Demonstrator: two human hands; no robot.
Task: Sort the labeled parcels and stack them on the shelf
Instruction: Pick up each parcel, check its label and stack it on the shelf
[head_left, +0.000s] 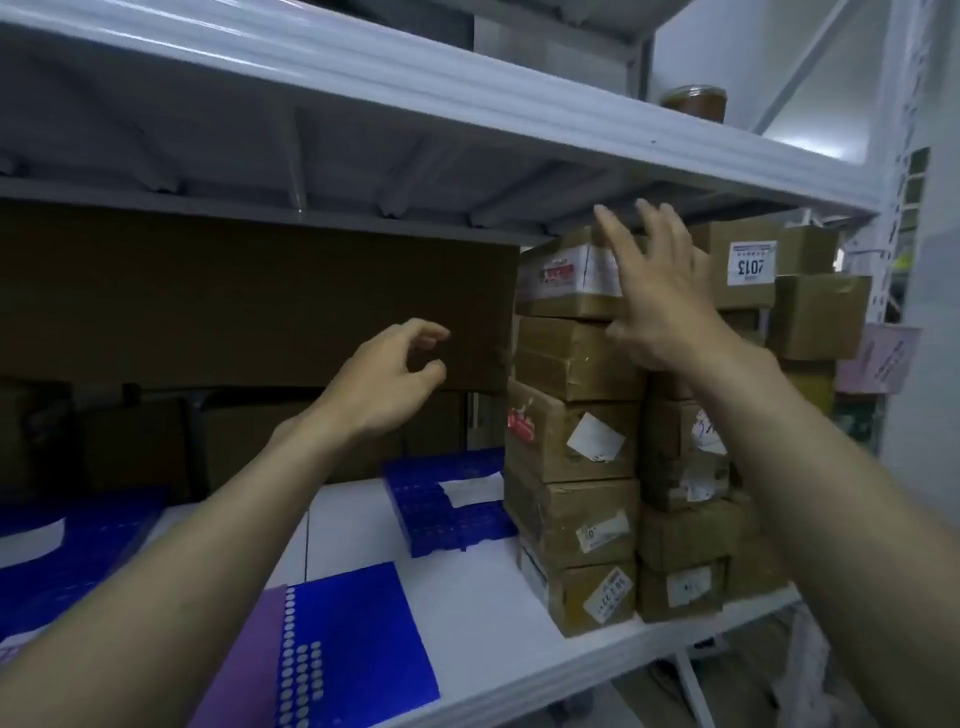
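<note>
Brown taped parcels with white labels stand in two tall stacks at the right end of the white shelf (467, 613). The top parcel (563, 275) of the left stack carries a white and red label and sits just under the upper shelf board. My right hand (654, 296) lies flat against the front of that top parcel, fingers spread. My left hand (387, 382) hovers to the left of the stacks, fingers loosely curled, holding nothing. Behind the stacks stands a parcel labeled 2013 (748, 265).
A large brown cardboard sheet (249, 301) lines the back of the shelf. Blue mailers (447, 504) and a blue and purple one (332, 654) lie on the shelf board at left. The upper shelf board (415, 119) hangs close above the stacks. A brown jar (696, 101) stands on top.
</note>
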